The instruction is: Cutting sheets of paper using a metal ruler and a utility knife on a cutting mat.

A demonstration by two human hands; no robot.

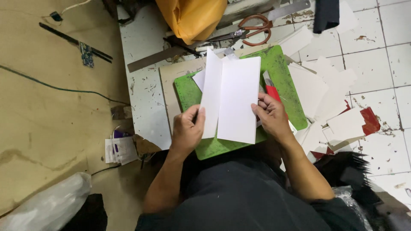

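1. White folded card is standing between our two hands, above the green cutting mat; its long axis is running away from our body, with a crease dividing a narrow left panel from a wider right one.
2. We are seeing the mat lying on a pale worktable, with loose white offcuts piled to its right over the tiled floor.
3. We are pinching the card's lower left edge with our left hand, thumb on top and fingers curled behind.
4. We are gripping the right edge with our right hand, fingers pressed together; both hands are equally close.
5. We are noticing red-handled scissors and a metal ruler lying beyond the mat, and a yellow bag whose contents we cannot tell.
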